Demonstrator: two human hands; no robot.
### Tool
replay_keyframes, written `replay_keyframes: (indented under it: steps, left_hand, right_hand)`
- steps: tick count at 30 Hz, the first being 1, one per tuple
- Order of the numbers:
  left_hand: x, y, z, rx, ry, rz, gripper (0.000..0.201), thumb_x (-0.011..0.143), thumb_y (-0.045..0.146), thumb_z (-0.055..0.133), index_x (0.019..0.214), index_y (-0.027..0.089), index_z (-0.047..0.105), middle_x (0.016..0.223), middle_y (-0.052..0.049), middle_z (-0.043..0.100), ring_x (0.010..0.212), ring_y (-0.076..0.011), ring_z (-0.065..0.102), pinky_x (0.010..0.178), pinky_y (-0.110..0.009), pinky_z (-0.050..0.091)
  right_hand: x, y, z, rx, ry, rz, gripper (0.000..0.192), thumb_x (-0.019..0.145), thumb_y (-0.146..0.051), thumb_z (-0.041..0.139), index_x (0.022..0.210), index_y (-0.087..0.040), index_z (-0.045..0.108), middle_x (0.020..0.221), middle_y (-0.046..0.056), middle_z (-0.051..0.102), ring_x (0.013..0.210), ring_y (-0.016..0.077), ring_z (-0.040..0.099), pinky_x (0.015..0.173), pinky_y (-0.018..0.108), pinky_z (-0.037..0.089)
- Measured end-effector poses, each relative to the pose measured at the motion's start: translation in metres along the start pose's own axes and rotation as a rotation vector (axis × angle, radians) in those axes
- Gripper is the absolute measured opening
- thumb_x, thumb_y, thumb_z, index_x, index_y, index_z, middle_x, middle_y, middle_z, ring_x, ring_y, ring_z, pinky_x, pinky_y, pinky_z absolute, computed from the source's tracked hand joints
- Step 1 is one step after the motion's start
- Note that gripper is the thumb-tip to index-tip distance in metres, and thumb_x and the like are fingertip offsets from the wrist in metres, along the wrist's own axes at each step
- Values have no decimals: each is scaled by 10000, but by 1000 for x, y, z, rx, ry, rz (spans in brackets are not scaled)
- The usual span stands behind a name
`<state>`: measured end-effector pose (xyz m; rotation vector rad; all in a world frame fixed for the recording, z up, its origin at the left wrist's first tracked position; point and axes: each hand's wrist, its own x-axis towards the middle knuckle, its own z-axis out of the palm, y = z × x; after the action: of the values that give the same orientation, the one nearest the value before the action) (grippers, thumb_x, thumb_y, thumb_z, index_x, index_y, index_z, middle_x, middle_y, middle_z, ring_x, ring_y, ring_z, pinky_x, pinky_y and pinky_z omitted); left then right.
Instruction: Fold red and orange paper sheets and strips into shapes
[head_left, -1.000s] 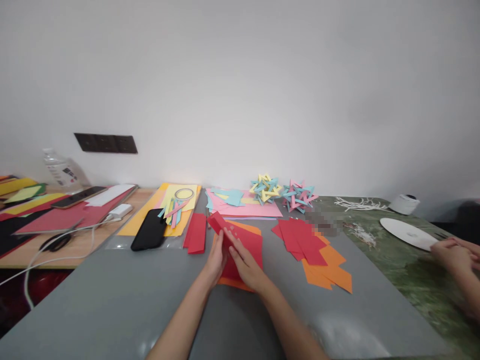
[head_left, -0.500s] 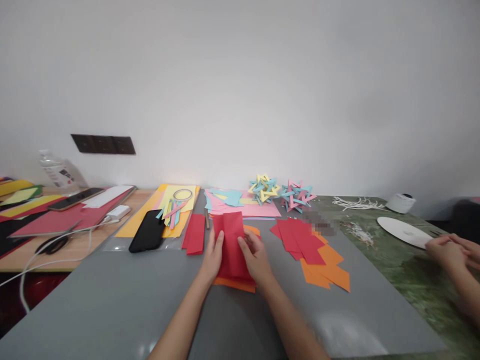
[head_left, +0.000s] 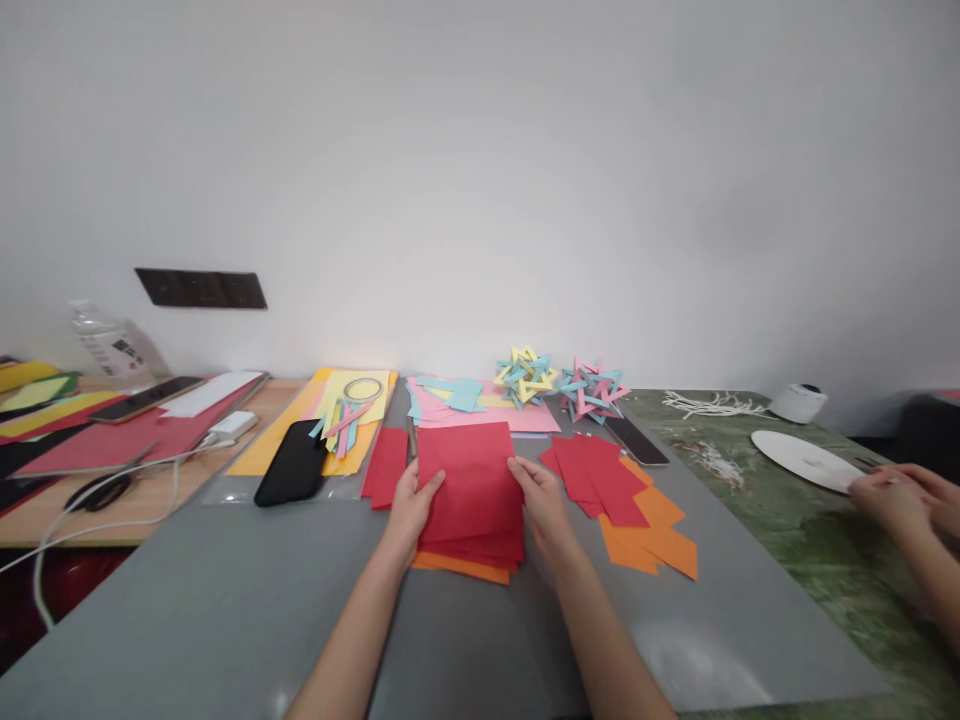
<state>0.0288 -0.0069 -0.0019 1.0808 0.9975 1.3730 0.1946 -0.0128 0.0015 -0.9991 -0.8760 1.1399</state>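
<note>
Both hands are on a flat square sheet of red paper point(head_left: 471, 478), opened out and lying face up on the grey bench point(head_left: 225, 600), right in the middle near the person. The left hand point(head_left: 409, 505) pinches the sheet's left edge, thumb on top and fingers tucked beneath; the right hand point(head_left: 543, 495) grips the right edge the same way. The sheet looks smooth and matte, a solid deep red, its far edge straight and level, its near part resting on a small stack of more red sheets point(head_left: 480, 548) whose edges fan out just under it. Beneath that stack an orange sheet point(head_left: 457, 568) peeks out at the near side.

Just left of the held sheet lies a folded red paper strip point(head_left: 386, 465), and left of that a black phone point(head_left: 292, 462) on a yellow-orange card point(head_left: 259, 455) with a metal ring point(head_left: 363, 389) and pastel paper strips point(head_left: 341, 425). To the right, loose red and orange paper pieces point(head_left: 622, 500) spread over the bench, with a second dark phone point(head_left: 636, 440) beyond them. At the far side sit pink and blue paper sheets point(head_left: 480, 410) and two woven paper stars point(head_left: 559, 382). At the far right, another person's hands point(head_left: 904, 495) rest near a white paper plate point(head_left: 802, 458) on the green marbled surface point(head_left: 810, 560).
</note>
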Motion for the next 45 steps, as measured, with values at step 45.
replay_keyframes:
  steps: [45]
  left_hand:
    - [-7,-2,18,-97,21,-65,493,623,376,637,1062,188,514,1141,-101,543,1058,-222,489,837,-297,413]
  right_hand:
    - [-12,14,23,-30,-206,44,193,578,-318,681,683,-172,610,657,-4,640,634,139,572,654,268,433]
